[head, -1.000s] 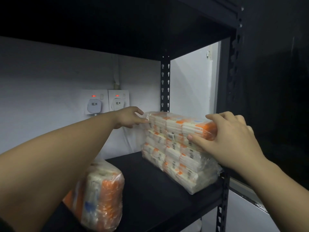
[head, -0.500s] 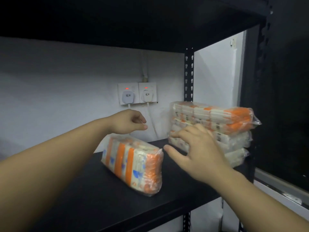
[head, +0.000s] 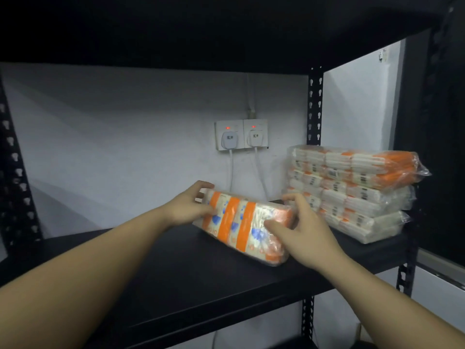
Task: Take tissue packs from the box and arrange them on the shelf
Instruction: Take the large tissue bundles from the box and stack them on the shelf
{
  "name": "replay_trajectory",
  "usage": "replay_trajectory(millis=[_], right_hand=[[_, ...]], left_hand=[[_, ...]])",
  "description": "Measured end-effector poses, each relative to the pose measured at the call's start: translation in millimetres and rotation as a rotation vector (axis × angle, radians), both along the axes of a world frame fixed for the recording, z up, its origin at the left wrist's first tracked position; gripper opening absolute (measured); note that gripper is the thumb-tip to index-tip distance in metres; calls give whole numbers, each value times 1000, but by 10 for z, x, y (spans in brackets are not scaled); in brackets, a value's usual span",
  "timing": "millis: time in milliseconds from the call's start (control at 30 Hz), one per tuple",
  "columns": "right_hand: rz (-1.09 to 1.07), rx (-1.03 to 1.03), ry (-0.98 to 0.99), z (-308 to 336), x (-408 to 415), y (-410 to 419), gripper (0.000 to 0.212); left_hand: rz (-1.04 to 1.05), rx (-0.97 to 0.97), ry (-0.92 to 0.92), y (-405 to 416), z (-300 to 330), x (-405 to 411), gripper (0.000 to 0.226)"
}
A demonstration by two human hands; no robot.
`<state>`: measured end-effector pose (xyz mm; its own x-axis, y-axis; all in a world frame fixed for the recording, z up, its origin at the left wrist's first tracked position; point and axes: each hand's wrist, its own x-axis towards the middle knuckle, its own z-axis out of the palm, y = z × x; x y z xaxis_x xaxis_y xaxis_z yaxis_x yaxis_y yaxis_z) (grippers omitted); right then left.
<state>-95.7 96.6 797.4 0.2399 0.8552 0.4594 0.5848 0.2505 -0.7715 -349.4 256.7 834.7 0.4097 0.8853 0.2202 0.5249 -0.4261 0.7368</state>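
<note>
An orange-and-white tissue pack (head: 241, 225) lies on the black shelf (head: 176, 278), a little left of a stack of three tissue packs (head: 357, 192) at the shelf's right end. My left hand (head: 188, 205) grips the pack's far left end. My right hand (head: 299, 227) holds its right end, thumb on the front face. The pack's right end is tilted toward me. The box is not in view.
Two wall sockets with white plugs (head: 241, 134) and hanging cables sit behind the shelf. Black perforated uprights (head: 314, 107) stand at back right and at the left edge. A shelf board (head: 201, 34) runs close overhead.
Both hands left the stack on the right and closed on the single pack lying to its left. The view shifted left, bringing that pack to the centre.
</note>
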Motion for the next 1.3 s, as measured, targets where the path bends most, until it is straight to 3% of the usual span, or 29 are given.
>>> replay_trajectory(millis=[100, 233, 300, 400, 533, 600, 700, 833, 1000, 1200, 1300], right_hand=[[-27, -36, 155, 11, 85, -27, 27], [-78, -112, 66, -32, 204, -82, 23], [-100, -153, 16, -46, 266, -100, 26], [-131, -144, -87, -64, 317, -107, 49], [38, -189, -267, -45, 280, -210, 84], [79, -222, -337, -26, 265, -250, 80], [35, -157, -269, 51, 310, -285, 66], [-16, -57, -226, 340, 448, -335, 77], [-103, 120, -260, 984, 753, -448, 67], [-249, 221, -268, 1563, 1220, -539, 47], [-312, 240, -306, 1715, 1445, -474, 47]], left_hand=[[50, 6, -28, 13, -35, 18, 63], [14, 59, 60, 44, -60, 55, 40], [-33, 30, 58, 42, -95, 49, 44], [-109, -26, 65, 93, -183, -41, 63], [-197, -144, 89, 122, -287, -198, 94], [-164, -83, 69, 137, -321, -209, 90], [-114, -28, -51, 138, -282, -143, 83], [-73, 2, -163, 158, 13, 61, 75], [-127, 56, -364, 172, 640, 578, 87], [-173, 134, -525, 267, 1248, 1444, 59], [-165, 163, -530, 403, 1410, 1843, 75]])
